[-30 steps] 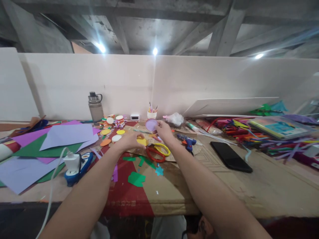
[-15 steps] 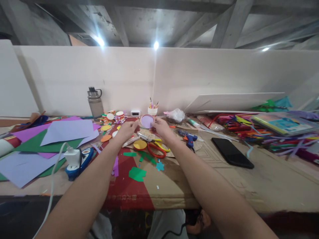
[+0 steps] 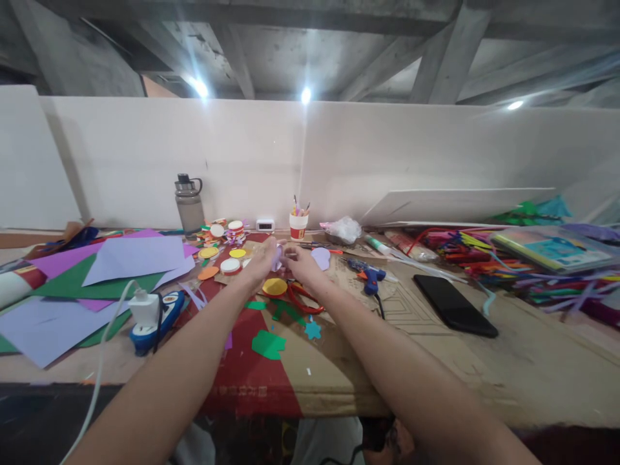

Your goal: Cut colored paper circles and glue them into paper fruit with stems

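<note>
Between my hands a small lilac paper piece (image 3: 277,258) is held upright, mostly hidden by fingers. My left hand (image 3: 263,259) closes on its left side with the fingers pointing away from me. My right hand (image 3: 299,263) has curled fingers against its right side. Another lilac paper piece (image 3: 320,258) lies just right of my right hand. Below my hands are a yellow paper circle (image 3: 274,287) and scissors, whose red handle (image 3: 303,299) shows in part. A round white-topped piece with a red side (image 3: 230,267) sits to the left.
Green paper scraps (image 3: 268,345) and a blue paper star (image 3: 312,330) lie nearer. A glue gun (image 3: 371,278) and a phone (image 3: 454,305) are on the right. Coloured sheets (image 3: 133,258), a power strip (image 3: 157,323) and a bottle (image 3: 188,205) stand left; a pen cup (image 3: 298,225) is behind.
My hands have come closer together and lower. The round lilac face between them has turned edge-on. A separate lilac piece now shows on the table beside my right hand.
</note>
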